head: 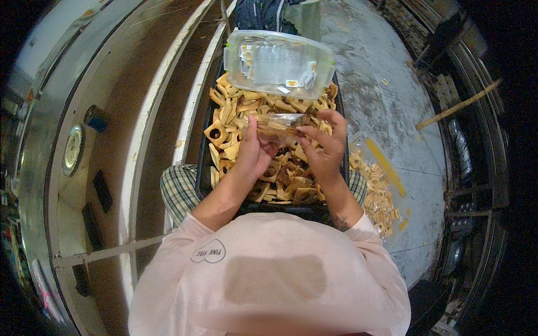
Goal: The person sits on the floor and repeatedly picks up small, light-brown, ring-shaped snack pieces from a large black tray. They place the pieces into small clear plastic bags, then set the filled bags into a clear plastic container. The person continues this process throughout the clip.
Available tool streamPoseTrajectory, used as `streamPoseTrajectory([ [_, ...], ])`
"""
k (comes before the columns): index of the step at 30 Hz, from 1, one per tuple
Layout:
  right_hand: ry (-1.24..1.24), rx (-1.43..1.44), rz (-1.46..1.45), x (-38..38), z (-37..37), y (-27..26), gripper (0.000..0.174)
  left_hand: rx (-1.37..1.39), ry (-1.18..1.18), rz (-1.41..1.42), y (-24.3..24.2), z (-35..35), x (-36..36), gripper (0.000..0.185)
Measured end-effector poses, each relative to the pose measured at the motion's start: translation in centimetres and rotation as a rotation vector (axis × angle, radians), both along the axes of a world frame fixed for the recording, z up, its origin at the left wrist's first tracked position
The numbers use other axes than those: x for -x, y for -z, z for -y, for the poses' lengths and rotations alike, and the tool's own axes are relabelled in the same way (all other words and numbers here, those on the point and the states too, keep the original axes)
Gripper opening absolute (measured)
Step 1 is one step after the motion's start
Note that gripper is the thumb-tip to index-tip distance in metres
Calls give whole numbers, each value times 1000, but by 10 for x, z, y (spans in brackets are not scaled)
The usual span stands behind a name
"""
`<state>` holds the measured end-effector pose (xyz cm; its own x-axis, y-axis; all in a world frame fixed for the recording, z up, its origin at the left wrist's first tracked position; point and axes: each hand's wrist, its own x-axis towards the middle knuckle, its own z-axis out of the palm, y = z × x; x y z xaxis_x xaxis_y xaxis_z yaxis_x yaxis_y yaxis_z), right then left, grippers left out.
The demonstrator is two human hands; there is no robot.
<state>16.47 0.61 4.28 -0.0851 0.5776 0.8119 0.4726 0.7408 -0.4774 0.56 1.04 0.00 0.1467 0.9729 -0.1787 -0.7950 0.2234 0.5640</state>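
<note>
My left hand (253, 153) holds a clear plastic bag (275, 122), which has several flat tan and brown pieces inside. The fingers of my right hand (327, 145) pinch the bag's right end. Close to those fingers is a browned piece (311, 119); whether they also grip it is hard to tell. Both hands are above a black crate (203, 172) heaped with flat, square-edged pieces (273, 172), probably a baked or fried snack. Many have a round hole, and some are darker brown.
A translucent plastic box (281, 63) holding small printed labels (292, 83) rests on the crate's far end. To the right, another clear container (378, 168) is full of bagged pieces. White rails (168, 80) run along the left. A wooden stick (458, 105) slants at the right.
</note>
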Motion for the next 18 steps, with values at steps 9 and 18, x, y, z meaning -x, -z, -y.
streamPoseTrajectory([
  [9, 43, -3, 116, 5, -3, -1, 22, 32, -27, 11, -13, 7, -5, 47],
  [18, 85, -62, 265, 13, -3, -4, 17, 2, 37, 140, -12, 8, 3, 43],
])
